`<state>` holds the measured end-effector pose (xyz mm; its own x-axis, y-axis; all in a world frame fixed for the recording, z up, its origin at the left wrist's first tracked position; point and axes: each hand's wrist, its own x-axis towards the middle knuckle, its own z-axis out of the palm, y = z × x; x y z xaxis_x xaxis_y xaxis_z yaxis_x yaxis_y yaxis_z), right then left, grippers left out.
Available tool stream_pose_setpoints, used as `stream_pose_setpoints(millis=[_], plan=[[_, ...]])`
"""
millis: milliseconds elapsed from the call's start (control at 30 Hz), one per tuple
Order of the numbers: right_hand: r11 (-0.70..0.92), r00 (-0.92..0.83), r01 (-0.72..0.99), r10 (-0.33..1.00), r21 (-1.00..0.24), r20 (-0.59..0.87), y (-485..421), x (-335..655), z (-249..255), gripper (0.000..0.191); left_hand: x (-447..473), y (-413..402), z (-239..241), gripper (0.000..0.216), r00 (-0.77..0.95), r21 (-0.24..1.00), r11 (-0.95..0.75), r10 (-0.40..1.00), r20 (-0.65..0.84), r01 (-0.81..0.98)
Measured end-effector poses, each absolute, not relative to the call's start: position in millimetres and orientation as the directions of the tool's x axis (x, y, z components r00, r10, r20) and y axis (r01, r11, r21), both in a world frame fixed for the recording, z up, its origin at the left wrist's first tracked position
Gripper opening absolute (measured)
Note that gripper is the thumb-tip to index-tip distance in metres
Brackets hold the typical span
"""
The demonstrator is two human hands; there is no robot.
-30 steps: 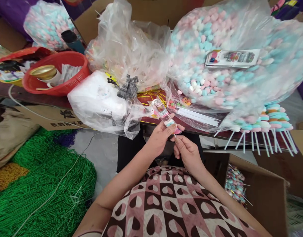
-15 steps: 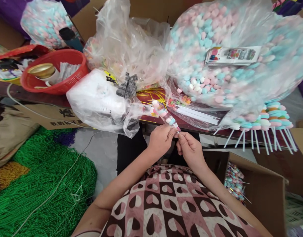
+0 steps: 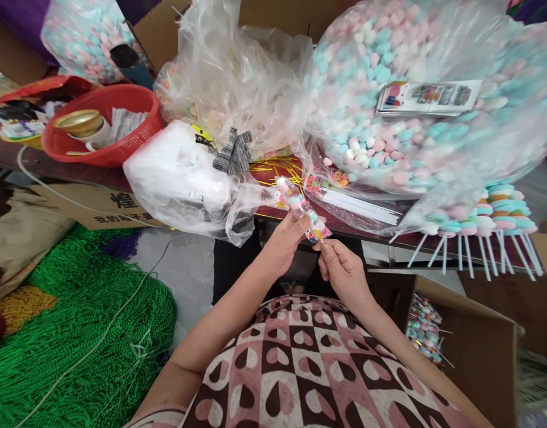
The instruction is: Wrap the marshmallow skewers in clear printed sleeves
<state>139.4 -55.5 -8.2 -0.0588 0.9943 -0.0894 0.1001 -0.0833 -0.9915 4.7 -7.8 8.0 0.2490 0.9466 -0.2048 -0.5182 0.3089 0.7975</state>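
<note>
Left fingers [image 3: 300, 225]: they are closed around the packet, with the thumb lying on top of it; the other fingertips are hidden behind, so I cannot tell how they stand.
Right fingers [image 3: 329, 252]: thumb and forefinger are pinching the lower end of the same packet, where the stick comes out.
Wrapped marshmallow stick [image 3: 291, 195]: it is in both hands, just before the near edge of the desk; it is tilted, with its top pointing away and to the left. The wrapper is clear, with a colourful print near the lower end.
Carton [image 3: 482, 356]: it stands open below the desk, at the right, and many wrapped sweets [image 3: 424, 327] lie inside.
Green cords [image 3: 99, 309]: they form a big heap at the left, beside some golden cords [image 3: 26, 306].
Desk [image 3: 333, 226]: it is dark red and crowded.
Unwrapped marshmallow skewers [image 3: 507, 214]: they lie at the right edge, and their white sticks hang over it.
Loose white sticks [image 3: 362, 205]: they lie together under clear plastic, near the hands.
Yellow ties [image 3: 280, 172]: they are scattered just beyond the packet.
White plastic bag [image 3: 179, 172]: it is left of the hands, with a grey striped cloth [image 3: 232, 153] touching it.
Red basket [image 3: 117, 145]: it holds a golden bowl [image 3: 79, 122] and papers.
Big marshmallow bag [image 3: 389, 134]: it carries a stack of printed wrappers [image 3: 433, 98] on top.
Dark bottle [image 3: 133, 65]: it stands behind the basket, leaning.
</note>
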Motion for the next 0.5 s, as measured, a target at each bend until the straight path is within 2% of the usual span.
stream_pose_setpoints(millis=[100, 200, 367, 500], plan=[[-0.081, -0.064, 0.099, 0.994, -0.992, -0.087, -57, 137, -8, 0.035, 12, -5, 14, 0.052, 0.314, 0.693, 0.41, 0.91, -0.27, -0.593], [-0.071, -0.056, 0.115, 0.995, -0.991, -0.078, -56, 135, -7, 0.037, 16, -7, 17, 0.055, 0.324, 0.64, 0.465, 0.886, -0.333, -0.612], [-0.123, -0.025, 0.11, 0.992, -0.986, -0.126, -56, 131, -8, 0.038, 18, -12, 13, 0.045, 0.31, 0.64, 0.482, 0.876, -0.37, -0.598], [-0.149, -0.01, 0.057, 0.989, -0.987, -0.15, -57, 125, -10, 0.042, 20, -13, 6, 0.041, 0.367, 0.665, 0.527, 0.849, -0.38, -0.53]])
